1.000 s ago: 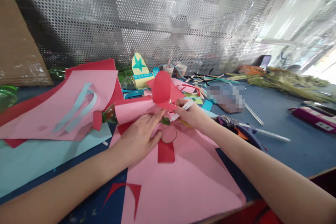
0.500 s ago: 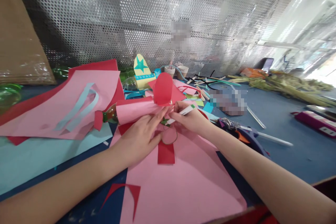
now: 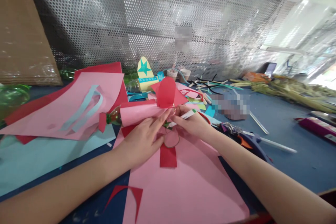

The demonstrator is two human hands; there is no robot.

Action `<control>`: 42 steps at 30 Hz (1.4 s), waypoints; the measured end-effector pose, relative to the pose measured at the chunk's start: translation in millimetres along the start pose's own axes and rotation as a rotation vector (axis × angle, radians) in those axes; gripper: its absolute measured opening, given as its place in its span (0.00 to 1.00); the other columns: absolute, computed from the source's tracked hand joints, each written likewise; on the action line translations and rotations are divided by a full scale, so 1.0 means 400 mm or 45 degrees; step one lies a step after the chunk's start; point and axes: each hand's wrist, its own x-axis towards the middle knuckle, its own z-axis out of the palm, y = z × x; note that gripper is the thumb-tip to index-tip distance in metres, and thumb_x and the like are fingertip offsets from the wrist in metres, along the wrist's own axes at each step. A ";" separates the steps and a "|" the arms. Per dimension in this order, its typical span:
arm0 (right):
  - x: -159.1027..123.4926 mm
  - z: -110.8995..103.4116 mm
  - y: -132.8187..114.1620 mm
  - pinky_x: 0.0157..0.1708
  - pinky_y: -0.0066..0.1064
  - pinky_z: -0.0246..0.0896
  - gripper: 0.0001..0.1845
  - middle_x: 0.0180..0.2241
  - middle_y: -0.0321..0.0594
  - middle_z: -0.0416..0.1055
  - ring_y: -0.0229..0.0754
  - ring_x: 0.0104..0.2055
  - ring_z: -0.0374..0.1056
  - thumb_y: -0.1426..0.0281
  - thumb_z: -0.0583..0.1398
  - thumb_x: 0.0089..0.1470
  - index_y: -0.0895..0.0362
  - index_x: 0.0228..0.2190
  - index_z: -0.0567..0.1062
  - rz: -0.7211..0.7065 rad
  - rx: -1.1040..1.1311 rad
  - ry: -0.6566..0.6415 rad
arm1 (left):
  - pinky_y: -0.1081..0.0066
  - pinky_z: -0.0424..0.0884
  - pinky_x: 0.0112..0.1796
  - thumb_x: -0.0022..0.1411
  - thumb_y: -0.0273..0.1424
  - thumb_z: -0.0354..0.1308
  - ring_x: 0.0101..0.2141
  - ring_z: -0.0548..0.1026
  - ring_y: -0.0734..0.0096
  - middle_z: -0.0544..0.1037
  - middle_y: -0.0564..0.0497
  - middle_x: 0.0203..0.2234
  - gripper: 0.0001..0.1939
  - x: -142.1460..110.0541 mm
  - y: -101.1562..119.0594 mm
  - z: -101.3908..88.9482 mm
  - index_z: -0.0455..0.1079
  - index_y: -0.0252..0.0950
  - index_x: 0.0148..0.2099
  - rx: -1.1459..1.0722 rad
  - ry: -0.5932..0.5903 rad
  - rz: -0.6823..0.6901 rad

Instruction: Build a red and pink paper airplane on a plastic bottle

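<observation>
A green bottle [image 3: 113, 116] wrapped in pink paper [image 3: 136, 112] lies on its side, a red paper fin [image 3: 166, 92] standing up from it. My left hand [image 3: 143, 136] lies with outstretched fingers against the near side of the wrap, fingertips close to its right end. Pinched in my right hand [image 3: 193, 124] is a white marker [image 3: 186, 114] with a green end; its tip is hard to make out near my left fingertips. Below the hands are a round pink paper piece [image 3: 171, 138] with a dark outline, a red paper strip [image 3: 168, 157] and a large pink sheet [image 3: 183, 189].
Pink and red sheets with light blue strips [image 3: 86, 106] lie at left, near a cardboard panel [image 3: 28, 31]. Behind stand a yellow paper-covered bottle [image 3: 147, 83] and paper cups [image 3: 172, 74]. At right are a purple box [image 3: 317, 127], clear sticks [image 3: 278, 144] and dried husks [image 3: 286, 87].
The whole view has shifted slightly, so things appear a little farther right and lower. Both hands keep nearly the same pose at the bottle, and the marker stays in my right hand.
</observation>
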 end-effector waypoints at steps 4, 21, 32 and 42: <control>-0.002 0.000 -0.005 0.21 0.26 0.49 0.11 0.18 0.28 0.58 0.32 0.20 0.53 0.64 0.58 0.45 0.55 0.20 0.61 0.022 0.020 -0.022 | 0.60 0.67 0.52 0.64 0.27 0.50 0.49 0.71 0.62 0.67 0.45 0.58 0.35 0.001 0.001 0.000 0.39 0.41 0.69 -0.029 -0.024 -0.030; -0.006 0.002 -0.007 0.21 0.26 0.49 0.10 0.18 0.28 0.60 0.32 0.20 0.54 0.65 0.58 0.46 0.55 0.21 0.62 0.033 0.051 -0.032 | 0.60 0.65 0.54 0.65 0.27 0.49 0.54 0.68 0.63 0.61 0.47 0.62 0.36 -0.001 -0.002 0.001 0.36 0.42 0.69 -0.025 -0.010 -0.005; -0.003 0.002 -0.011 0.20 0.26 0.50 0.10 0.17 0.28 0.60 0.32 0.19 0.55 0.65 0.58 0.46 0.54 0.21 0.62 0.051 0.099 -0.068 | 0.60 0.67 0.53 0.65 0.27 0.49 0.53 0.69 0.61 0.63 0.46 0.61 0.35 0.000 0.001 -0.002 0.38 0.43 0.69 -0.038 -0.037 -0.047; -0.001 0.003 -0.011 0.21 0.26 0.50 0.09 0.18 0.27 0.60 0.32 0.19 0.55 0.66 0.58 0.46 0.55 0.21 0.62 0.017 0.117 -0.057 | 0.59 0.67 0.52 0.65 0.28 0.50 0.51 0.70 0.62 0.70 0.44 0.55 0.34 -0.001 0.000 -0.004 0.40 0.40 0.69 -0.052 -0.049 -0.059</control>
